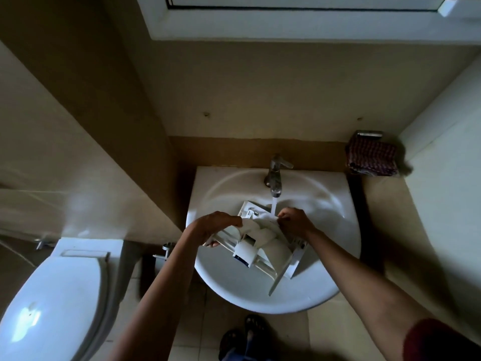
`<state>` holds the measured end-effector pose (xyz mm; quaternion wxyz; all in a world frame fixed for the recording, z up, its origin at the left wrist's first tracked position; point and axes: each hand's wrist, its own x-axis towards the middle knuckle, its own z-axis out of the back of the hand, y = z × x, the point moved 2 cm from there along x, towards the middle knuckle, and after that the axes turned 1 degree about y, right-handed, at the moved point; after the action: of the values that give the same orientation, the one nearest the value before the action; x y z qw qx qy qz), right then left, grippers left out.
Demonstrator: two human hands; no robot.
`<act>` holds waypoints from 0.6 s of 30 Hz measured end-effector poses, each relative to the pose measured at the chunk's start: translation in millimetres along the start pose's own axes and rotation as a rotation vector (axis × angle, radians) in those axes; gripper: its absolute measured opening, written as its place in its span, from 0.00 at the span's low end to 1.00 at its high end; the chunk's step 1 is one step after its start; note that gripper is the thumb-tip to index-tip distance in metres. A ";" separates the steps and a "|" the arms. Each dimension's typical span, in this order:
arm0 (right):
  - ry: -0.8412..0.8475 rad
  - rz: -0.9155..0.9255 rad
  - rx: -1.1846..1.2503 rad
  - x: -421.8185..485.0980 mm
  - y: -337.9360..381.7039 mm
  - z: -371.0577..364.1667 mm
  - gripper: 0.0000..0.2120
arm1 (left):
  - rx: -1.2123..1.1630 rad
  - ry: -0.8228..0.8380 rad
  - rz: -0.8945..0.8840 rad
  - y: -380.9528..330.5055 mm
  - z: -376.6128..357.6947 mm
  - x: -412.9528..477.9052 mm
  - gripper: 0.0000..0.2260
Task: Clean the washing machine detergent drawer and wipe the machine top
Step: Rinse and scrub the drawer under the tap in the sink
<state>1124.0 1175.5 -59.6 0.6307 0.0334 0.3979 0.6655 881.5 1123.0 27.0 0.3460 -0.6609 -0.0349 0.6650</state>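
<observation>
Detergent drawer [263,246] lies in the middle of the white sink [325,290], tipped so the water [273,208] from the tap [276,173] at 12 o'clock can run into its cups. The left hand [216,224] grips the drawer's side at 9 o'clock, fingers curled over and thumb under, I think to keep it from sliding. The right hand [295,221] has curled fingers pinching the drawer's edge at 1 o'clock, right beside the water, likely to rub dirt off. A checked cloth [372,158] hangs at 2 o'clock, well apart.
</observation>
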 end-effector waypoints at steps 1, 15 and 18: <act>-0.026 -0.005 0.017 1.8 -0.8 -0.6 0.05 | 0.004 0.006 -0.003 0.1 0.6 0.1 0.09; -0.260 -0.064 0.031 3.4 -18.8 6.7 0.29 | 0.124 -0.057 -0.170 -10.0 -13.8 3.8 0.23; -0.251 -0.075 0.009 4.8 -21.5 9.7 0.29 | 0.134 -0.071 -0.193 -11.5 -16.4 8.3 0.24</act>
<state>1145.8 1182.0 -67.5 0.6996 0.1042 0.3199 0.6304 902.0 1129.1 23.7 0.4503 -0.6059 -0.0661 0.6525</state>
